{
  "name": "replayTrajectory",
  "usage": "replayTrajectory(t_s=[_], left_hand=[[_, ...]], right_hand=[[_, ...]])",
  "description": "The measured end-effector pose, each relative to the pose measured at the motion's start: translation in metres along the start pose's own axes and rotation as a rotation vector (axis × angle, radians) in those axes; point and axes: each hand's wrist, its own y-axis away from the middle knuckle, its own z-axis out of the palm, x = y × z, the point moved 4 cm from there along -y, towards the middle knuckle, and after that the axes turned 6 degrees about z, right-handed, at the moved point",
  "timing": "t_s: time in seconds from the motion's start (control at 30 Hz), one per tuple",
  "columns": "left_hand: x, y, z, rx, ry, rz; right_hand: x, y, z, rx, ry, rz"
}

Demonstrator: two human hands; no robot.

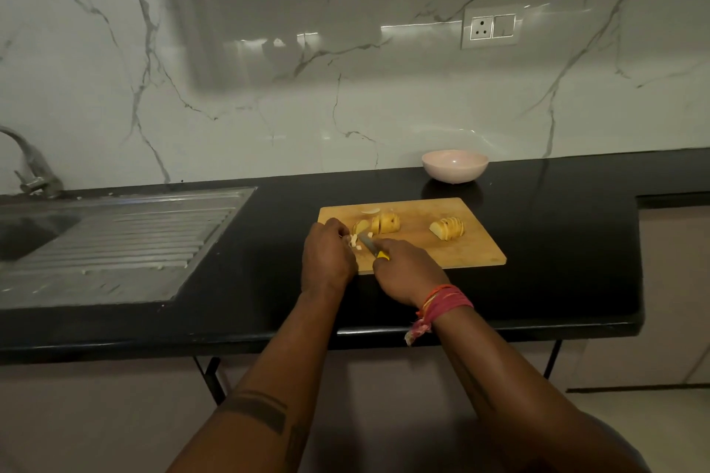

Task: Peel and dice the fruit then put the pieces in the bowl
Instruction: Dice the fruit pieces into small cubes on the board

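A wooden cutting board [442,246] lies on the black counter. On it sit two sliced yellow fruit halves, one near the middle [385,223] and one to the right [447,228]. My right hand [407,271] grips a knife [370,246] with a yellow handle, its blade angled toward the board's left end. My left hand [326,255] holds down a pale fruit piece [354,241] at the blade; small cut bits lie beside it. A pale pink bowl [455,165] stands behind the board, looking empty.
A steel sink with a ribbed drainboard [126,242] and a tap [30,165] lies to the left. The marble wall carries a socket [492,27]. The black counter [576,242] ends in a step at the right. A thin white sliver [370,210] lies at the board's back edge.
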Motion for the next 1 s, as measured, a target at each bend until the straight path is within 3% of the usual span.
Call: replayTrajectory(t_s=[0.17,0.33,0.47,1.0], left_hand=[[0.0049,0.0022,-0.0012,0.003,-0.007,0.024],[0.0075,0.0019,-0.0006,-0.001,0.001,0.037],[0.0056,0.0016,0.0001,-0.002,0.004,0.028],[0.0063,0.0079,0.005,-0.081,-0.042,0.1]], right_hand=[[0.0028,0.0031,-0.0036,0.113,0.008,0.033],[-0.0031,0.0065,0.0014,0.02,0.025,-0.031],[0.0032,0.0072,-0.0038,0.108,0.024,0.032],[0.0017,-0.0005,-0.0027,-0.018,-0.087,-0.009]])
